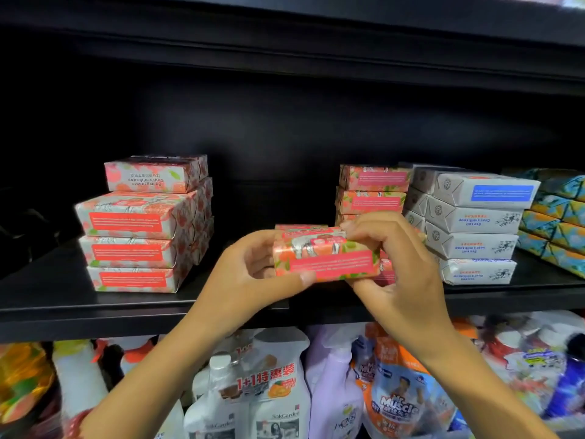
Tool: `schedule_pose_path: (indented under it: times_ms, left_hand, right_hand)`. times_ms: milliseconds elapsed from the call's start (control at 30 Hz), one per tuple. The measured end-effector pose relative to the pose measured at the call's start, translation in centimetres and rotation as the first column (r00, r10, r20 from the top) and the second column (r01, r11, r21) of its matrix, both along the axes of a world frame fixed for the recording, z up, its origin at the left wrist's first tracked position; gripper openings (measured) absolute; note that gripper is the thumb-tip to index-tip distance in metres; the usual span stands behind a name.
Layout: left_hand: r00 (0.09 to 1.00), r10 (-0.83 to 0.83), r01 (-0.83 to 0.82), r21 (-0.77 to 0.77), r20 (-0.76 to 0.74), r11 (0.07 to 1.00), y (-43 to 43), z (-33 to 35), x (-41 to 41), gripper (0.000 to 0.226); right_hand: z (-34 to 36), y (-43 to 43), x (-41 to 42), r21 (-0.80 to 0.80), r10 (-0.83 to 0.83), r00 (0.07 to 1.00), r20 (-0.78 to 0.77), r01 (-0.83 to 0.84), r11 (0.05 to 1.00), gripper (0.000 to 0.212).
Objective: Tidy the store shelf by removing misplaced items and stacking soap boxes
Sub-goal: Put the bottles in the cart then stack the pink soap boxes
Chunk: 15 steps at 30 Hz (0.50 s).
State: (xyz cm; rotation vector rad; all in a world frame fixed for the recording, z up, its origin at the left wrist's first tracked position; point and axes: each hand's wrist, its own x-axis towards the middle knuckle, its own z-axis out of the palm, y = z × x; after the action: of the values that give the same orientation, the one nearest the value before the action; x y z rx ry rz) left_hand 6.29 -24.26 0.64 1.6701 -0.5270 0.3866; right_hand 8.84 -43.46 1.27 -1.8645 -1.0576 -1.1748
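Note:
Both hands hold one pink soap box [326, 256] above the front of the black shelf [95, 308]. My left hand [250, 274] grips its left end, thumb under the front edge. My right hand [395, 264] pinches its right end from above and below. A second pink box [300, 227] peeks out just behind the held one. To the left stands a stack of pink boxes [142, 229], the top one smaller and turned round. Behind my right hand rises another pink stack [372, 191], its lower boxes partly hidden by my fingers.
White soap boxes [471, 226] are stacked right of the pink stack. Blue and orange patterned boxes [557, 213] fill the far right. Dark items [25, 229] lie at the far left. Detergent bottles and refill pouches [275, 391] crowd the shelf below.

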Motion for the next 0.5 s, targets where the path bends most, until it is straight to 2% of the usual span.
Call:
schedule_pose_path:
  times_ms: [67,167,267,300,433,500]
  left_hand:
    - [1.000,-0.002,0.002,-0.033,0.015,0.999,0.0,0.0,0.0,0.063]
    - [0.994,0.050,-0.049,-0.013,0.097,0.999,0.1,-0.1,0.1,0.065]
    - [0.984,0.053,-0.062,0.050,0.170,0.997,0.0,-0.3,0.0,0.067]
    - [0.981,0.042,-0.055,0.064,0.189,0.996,-0.1,-0.3,0.0,0.067]
    - [0.974,0.022,-0.039,0.070,0.227,0.997,-0.5,-0.7,0.2,0.069]
    - [0.968,0.069,-0.102,0.127,0.240,0.987,-0.3,-0.8,0.6,0.071]
  right_hand:
    - [-0.3,-0.1,0.2,-0.052,-0.002,1.000,-0.002,0.002,0.999,0.052]
    - [-0.2,-0.8,0.4,-0.194,-0.016,0.997,-0.079,0.000,0.981,0.053]
    - [0.3,-1.3,0.2,-0.321,-0.058,0.986,-0.157,0.005,0.947,0.075]
    - [0.4,-1.2,0.2,-0.338,-0.066,0.984,-0.166,0.006,0.941,0.076]
    - [0.5,-1.3,0.3,-0.372,-0.108,0.990,-0.095,0.066,0.926,0.071]
    - [0.7,-1.8,0.6,-0.362,-0.161,0.987,-0.024,0.141,0.922,0.070]
